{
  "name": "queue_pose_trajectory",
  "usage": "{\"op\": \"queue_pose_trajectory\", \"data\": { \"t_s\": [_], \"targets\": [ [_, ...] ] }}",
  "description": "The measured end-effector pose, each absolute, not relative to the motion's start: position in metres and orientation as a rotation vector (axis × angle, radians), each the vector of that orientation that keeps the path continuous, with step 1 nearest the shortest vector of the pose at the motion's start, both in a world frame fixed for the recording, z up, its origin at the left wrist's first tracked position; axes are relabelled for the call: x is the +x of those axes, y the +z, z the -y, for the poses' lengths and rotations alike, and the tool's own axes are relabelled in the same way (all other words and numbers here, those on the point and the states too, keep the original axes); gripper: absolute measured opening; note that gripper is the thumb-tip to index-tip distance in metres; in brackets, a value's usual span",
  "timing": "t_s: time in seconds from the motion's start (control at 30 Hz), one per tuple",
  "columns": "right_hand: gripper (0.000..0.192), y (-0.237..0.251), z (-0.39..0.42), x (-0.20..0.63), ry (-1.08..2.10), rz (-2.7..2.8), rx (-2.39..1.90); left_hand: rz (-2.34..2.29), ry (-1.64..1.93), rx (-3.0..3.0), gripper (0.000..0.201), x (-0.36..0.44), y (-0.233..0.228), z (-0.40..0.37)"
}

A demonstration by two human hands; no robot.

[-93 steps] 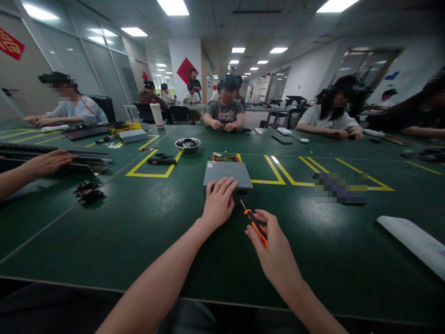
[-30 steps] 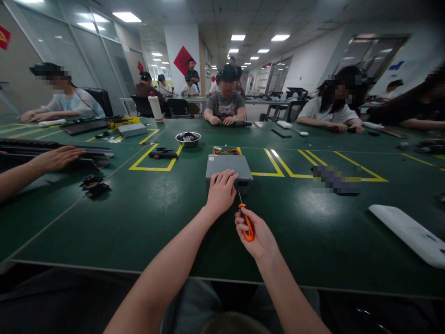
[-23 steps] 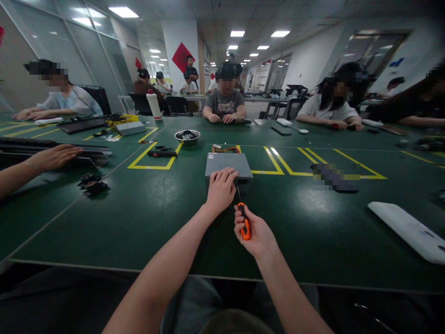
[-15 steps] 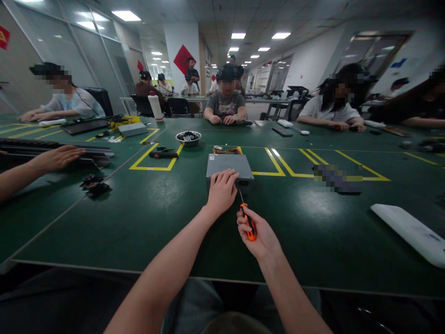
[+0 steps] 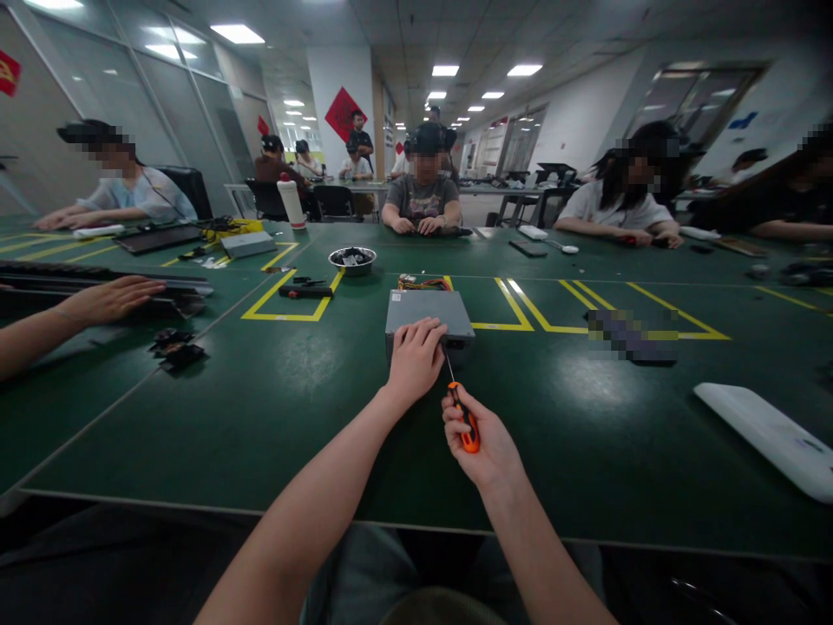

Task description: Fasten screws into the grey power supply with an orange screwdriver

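On the green table (image 5: 273, 417), the left hand (image 5: 414, 360) lies flat on the grey box (image 5: 428, 311) at its near edge. Just beside it, the right hand (image 5: 482, 438) grips an orange screwdriver (image 5: 463, 417), its tip at the box's near face; bare tabletop lies to either side.

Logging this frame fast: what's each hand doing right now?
Left hand: open, pressed flat on the grey metal box.
Right hand: closed around the orange screwdriver.
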State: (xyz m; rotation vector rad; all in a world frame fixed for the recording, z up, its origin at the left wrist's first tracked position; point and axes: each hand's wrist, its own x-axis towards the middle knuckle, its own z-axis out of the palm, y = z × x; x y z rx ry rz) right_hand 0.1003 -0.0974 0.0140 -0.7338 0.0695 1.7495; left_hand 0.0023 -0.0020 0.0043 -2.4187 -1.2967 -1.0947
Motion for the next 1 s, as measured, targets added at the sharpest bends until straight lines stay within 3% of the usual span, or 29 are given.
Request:
{"op": "queue_pose_trajectory", "data": {
  "t_s": [0.2, 0.4, 0.7, 0.9, 1.0],
  "targets": [
    [0.018, 0.0109, 0.0988, 0.1048, 1.826, -0.079, -0.753, 1.301, -1.099, -2.402, 0.028, 0.0032, 0.0024, -0.0001],
    [0.008, 0.0095, 0.0975, 0.1039, 1.741, -0.034, -0.742, 1.298, -1.089, -2.392, 0.028, 0.0024, 0.0010, -0.0020],
    [0.021, 0.0097, 0.0999, 0.0994, 1.836, -0.022, -0.742, 1.295, -1.106, -2.393, 0.026, 0.0032, 0.0012, -0.0025],
    [0.010, 0.0117, 0.0976, 0.0975, 1.768, -0.062, -0.745, 1.302, -1.098, -2.386, 0.025, 0.0033, 0.0021, -0.0023],
    [0.013, 0.0133, 0.0973, 0.0989, 1.799, -0.087, -0.723, 1.300, -1.104, -2.384, 0.025, 0.0034, 0.0025, -0.0022]
  ]
}}
